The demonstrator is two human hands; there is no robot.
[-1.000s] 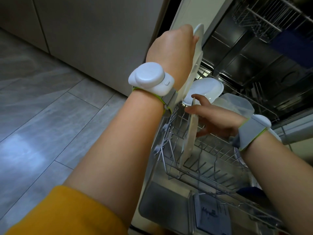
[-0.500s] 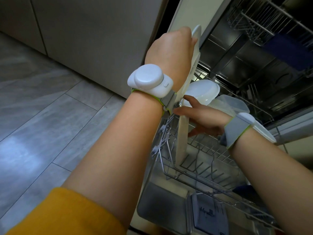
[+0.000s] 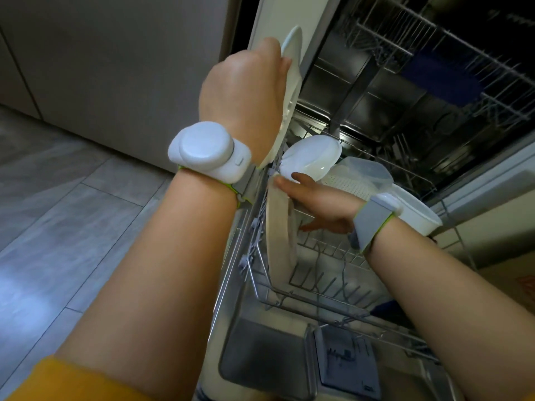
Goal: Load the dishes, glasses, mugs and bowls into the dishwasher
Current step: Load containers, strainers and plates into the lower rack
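Observation:
My left hand [image 3: 246, 99] grips a white plate [image 3: 289, 91] edge-on, held high above the left side of the dishwasher's lower rack [image 3: 327, 273]. My right hand [image 3: 321, 206] holds a beige plate [image 3: 279, 227] by its upper rim; that plate stands upright at the rack's left edge, its bottom among the tines. Behind it in the rack lie a white bowl [image 3: 312, 160], a clear plastic container [image 3: 367, 172] and a white tub [image 3: 417, 209].
The open dishwasher door [image 3: 260, 357] lies flat below the rack, with the detergent compartment [image 3: 347, 363] on it. The upper rack [image 3: 434, 53] is pulled out at top right. A cabinet front [image 3: 130, 68] and grey tiled floor [image 3: 58, 227] are to the left.
My right hand has shifted the beige plate leftwards and set it more upright at the rack's left edge. My left hand still holds the white plate up, barely moved.

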